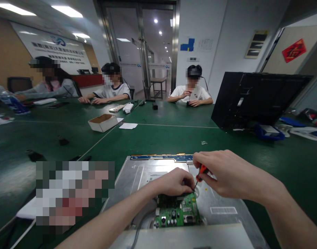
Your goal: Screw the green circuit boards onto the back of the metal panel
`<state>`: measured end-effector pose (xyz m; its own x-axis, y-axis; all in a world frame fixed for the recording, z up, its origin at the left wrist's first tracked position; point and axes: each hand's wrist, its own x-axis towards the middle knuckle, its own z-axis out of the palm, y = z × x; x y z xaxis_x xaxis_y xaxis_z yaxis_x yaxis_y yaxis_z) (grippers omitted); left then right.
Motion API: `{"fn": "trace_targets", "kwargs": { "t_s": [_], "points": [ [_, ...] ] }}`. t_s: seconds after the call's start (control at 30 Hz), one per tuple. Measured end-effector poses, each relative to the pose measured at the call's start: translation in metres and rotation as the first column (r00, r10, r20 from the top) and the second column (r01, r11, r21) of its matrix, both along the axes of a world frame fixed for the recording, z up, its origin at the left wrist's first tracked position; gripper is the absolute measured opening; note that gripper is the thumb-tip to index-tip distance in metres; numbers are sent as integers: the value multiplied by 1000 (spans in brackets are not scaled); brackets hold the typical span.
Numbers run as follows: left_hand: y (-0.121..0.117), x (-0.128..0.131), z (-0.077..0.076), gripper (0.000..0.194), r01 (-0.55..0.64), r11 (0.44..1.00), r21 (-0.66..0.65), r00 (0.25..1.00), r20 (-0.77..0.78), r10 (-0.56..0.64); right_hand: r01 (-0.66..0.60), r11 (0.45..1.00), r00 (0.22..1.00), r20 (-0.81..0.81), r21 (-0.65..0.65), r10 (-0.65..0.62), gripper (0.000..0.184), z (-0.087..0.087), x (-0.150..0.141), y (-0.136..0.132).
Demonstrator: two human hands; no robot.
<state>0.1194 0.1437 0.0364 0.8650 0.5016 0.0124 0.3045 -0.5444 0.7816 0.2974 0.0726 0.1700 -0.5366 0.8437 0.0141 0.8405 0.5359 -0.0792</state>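
A screwdriver (202,172) with a red and black handle is gripped in my right hand (226,174). Its thin shaft points down at the upper right corner of a green circuit board (178,211). My left hand (175,181) rests over the board's upper edge, its fingers curled together close to the screwdriver's tip. Whatever those fingers pinch, if anything, is hidden. Beneath the board lies a flat metal panel (223,200) with a barcode label (223,210) and a narrow blue circuit strip (158,157) along its far edge. A grey cable (137,228) runs beside the board.
A black monitor casing (257,100) stands at the right, beside a blue tray (269,132). On the green table (169,138) are an open cardboard box (103,122), paper (128,126) and a small clear bag (204,142). Several people sit across the table.
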Motion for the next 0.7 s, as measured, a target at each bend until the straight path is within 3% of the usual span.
{"fn": "trace_targets", "kwargs": {
  "t_s": [0.2, 0.47, 0.7],
  "points": [
    [-2, -1, 4, 15, 11, 1000, -5, 1000, 8, -11, 78, 996, 994, 68, 47, -81, 8, -3, -1, 5],
    [0, 0, -1, 14, -4, 1000, -7, 1000, -3, 4, -12, 1000, 1000, -18, 1, 12, 11, -2, 1, -1],
    [-1, -1, 0, 18, 11, 1000, 4, 1000, 9, -11, 109, 994, 993, 34, 24, -110, 8, -3, -5, 1]
  ]
}}
